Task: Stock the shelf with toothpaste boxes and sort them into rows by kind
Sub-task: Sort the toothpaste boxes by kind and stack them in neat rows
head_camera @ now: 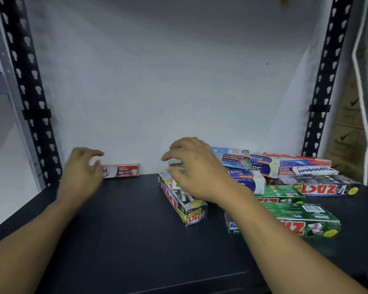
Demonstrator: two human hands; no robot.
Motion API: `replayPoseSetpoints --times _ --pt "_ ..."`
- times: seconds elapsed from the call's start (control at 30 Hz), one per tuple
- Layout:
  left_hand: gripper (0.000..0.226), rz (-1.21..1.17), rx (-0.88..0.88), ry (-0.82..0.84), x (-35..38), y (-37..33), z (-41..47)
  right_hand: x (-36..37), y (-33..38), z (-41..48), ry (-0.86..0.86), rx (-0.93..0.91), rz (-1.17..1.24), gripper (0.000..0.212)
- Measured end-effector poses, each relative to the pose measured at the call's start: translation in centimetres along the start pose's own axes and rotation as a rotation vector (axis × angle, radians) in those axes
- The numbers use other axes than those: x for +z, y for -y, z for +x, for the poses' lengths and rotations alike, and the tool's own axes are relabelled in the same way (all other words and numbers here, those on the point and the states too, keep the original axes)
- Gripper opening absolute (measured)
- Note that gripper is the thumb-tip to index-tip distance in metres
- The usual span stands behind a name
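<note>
Dark shelf (pixel 125 240). A green box (pixel 302 221) is laid flat, nearest, at right. A black box (pixel 183 202) is angled at centre. The right hand (pixel 198 172) is held above its far end, fingers curled round a blurred small box; whether it is grasped cannot be told. The left hand (pixel 81 177) is released, nothing held, just beside a red box (pixel 123 170) at the back wall. Mixed boxes (pixel 263 170) are heaped at far right.
</note>
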State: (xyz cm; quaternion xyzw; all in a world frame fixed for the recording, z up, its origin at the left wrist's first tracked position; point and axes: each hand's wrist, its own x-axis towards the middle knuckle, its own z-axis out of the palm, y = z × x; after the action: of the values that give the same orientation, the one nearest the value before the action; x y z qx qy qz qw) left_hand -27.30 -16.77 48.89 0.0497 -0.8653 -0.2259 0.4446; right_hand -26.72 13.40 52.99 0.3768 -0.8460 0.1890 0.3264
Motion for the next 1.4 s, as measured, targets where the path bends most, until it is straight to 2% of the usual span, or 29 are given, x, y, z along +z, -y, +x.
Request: replayPoseSetpoints --times 0.07,0.2,0.27,0.43,0.67,0.8,0.87,1.03,1.23,1.3,1.4 --pt "0.030 0.050 -0.145 -0.001 -1.9 3.4 0.0 1.1 1.9 1.4 0.138 -0.009 -0.001 0.034" --pt "0.036 -0.084 -0.493 -0.030 -3.2 5.6 0.3 3.9 5.4 5.3 0.340 0.081 0.083 0.049" --pt "0.040 -0.134 -0.549 0.029 -2.8 5.9 0.7 6.3 6.7 7.5 0.408 0.140 0.130 0.054" --pt "0.050 -0.176 -0.525 0.120 -2.2 6.8 1.3 13.8 8.9 10.5 0.469 0.328 0.118 0.055" --pt "0.050 -0.212 -0.510 0.159 -1.7 7.6 1.6 17.5 6.5 10.5 0.152 0.500 -0.035 0.039" --pt "0.050 -0.201 -0.513 0.163 -1.7 8.0 1.8 17.5 4.4 9.5 0.221 0.518 0.227 0.041" --pt "0.041 -0.203 -0.535 0.164 -1.7 8.0 1.8 17.3 4.0 9.1 0.180 0.530 0.326 0.041" --pt "0.021 -0.239 -0.589 0.149 -2.2 8.0 1.8 16.4 3.9 8.1 0.082 0.544 0.432 0.021" --pt "0.052 -0.241 -0.573 0.196 -2.9 7.7 0.9 15.7 4.2 7.3 0.183 0.470 0.466 0.029" --pt "0.066 -0.208 -0.531 0.276 -3.1 7.4 0.6 15.8 4.2 7.3 0.168 0.434 0.525 0.027" --pt "0.081 0.049 -0.358 0.473 -3.2 6.2 0.5 15.3 4.6 7.8 0.061 0.417 0.733 0.019"
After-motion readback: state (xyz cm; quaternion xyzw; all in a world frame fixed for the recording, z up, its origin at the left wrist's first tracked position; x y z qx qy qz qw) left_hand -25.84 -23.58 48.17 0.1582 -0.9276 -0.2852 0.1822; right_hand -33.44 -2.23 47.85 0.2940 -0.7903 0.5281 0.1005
